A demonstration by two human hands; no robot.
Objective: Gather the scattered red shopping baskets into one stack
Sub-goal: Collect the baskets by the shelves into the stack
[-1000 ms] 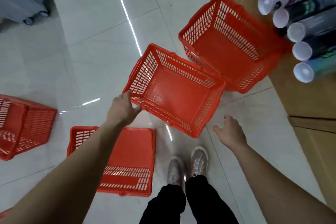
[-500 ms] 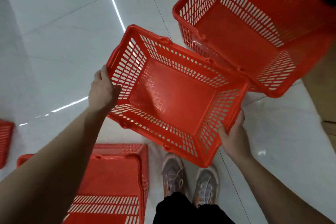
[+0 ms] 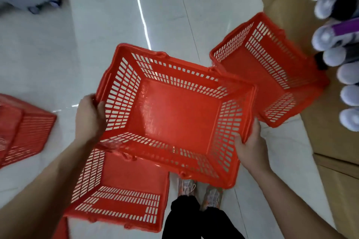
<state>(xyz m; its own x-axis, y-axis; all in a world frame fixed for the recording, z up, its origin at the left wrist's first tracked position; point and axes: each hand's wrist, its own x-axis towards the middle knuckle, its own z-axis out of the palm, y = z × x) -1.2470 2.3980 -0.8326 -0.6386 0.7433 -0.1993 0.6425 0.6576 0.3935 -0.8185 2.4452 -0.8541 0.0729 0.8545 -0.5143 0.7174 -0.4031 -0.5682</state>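
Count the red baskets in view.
4: held basket, centre, between left hand and right hand; right basket; lower-left basket, beneath it; left-edge basket. More may be hidden.

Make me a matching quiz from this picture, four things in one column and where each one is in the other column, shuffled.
Column one
1. left hand
2. right hand
3. white-capped tubes
4. pale laced shoes

Column two
A. on the white tile floor, below the held red slatted plastic basket
B. gripping that basket's end nearer the far-left red basket
C. stacked at the right edge, beside the upper-right red basket
D. gripping the held basket's end nearer the tubes

Pairs: 1-B, 2-D, 3-C, 4-A
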